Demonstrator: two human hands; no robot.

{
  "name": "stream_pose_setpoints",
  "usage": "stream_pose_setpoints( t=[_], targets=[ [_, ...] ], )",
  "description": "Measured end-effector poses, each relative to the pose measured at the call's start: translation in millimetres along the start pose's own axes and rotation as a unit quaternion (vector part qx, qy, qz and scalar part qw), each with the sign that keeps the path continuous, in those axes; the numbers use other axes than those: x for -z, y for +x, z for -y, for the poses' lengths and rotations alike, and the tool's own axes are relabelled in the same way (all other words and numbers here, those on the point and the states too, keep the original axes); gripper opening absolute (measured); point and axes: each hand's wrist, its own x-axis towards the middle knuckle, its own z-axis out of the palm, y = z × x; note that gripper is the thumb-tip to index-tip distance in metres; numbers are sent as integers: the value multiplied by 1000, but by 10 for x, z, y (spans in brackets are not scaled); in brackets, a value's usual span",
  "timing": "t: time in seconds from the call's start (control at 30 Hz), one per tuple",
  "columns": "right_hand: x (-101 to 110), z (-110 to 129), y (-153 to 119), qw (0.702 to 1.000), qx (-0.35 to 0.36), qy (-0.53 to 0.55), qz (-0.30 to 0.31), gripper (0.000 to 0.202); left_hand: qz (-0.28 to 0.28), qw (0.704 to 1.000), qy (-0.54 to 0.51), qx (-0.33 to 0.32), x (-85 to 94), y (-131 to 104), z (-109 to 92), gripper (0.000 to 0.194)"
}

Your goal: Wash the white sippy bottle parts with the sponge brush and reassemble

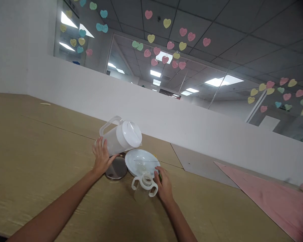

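Two-handled bottle (142,191) just nearside of bowl (132,158) on bench (86,208). Right hand (164,185) at bowl's right rim, fingers partly curled around something green, can't tell what. Metal dish (116,168) left of bowl; left hand's (101,158) fingers spread around tilted pitcher (113,140), up-left of bowl.

Bare on the left hand (102,158), slender in the fingers, narrow at the wrist just behind the palm. Bare also along the left forearm (65,203), smooth and gradually wider farther back from the hand. Equally bare on the right hand (164,185), with slim fingers, then along the tapering right forearm (180,216) behind. Too small for telling nail details.
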Motion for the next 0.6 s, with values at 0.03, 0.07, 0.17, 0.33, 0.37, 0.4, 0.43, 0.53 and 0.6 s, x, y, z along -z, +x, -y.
stream_pose_setpoints(
  t=[0.03,0.07,0.17,0.33,0.37,0.4,0.43,0.53,0.6],
  targets=[
    [2,2,0,1000,2,0,0,30,-1,1000,16,-15,-8,-1,5,83],
    [4,4,0,1000,3,1,0,30,-3,999,33,-30,-11,0,9,81],
    [9,8,1,1000,2,2,0,30,-7,996,63,-62,0,12,15,81],
    [17,18,6,1000,0,0,3,30,-11,993,78,-82,14,29,20,82],
    [19,21,7,1000,-1,0,4,30,-10,993,80,-84,14,29,22,81],
    [20,24,8,1000,-1,-1,4,30,-9,993,81,-85,14,30,22,82],
    [21,28,9,1000,-2,-1,4,30,-8,993,81,-85,15,30,22,82],
    [26,37,11,1000,1,-4,5,31,-4,994,75,-83,21,28,10,81],
    [28,41,13,1000,4,-4,4,31,-4,995,67,-78,26,26,-2,80]
  ],
)
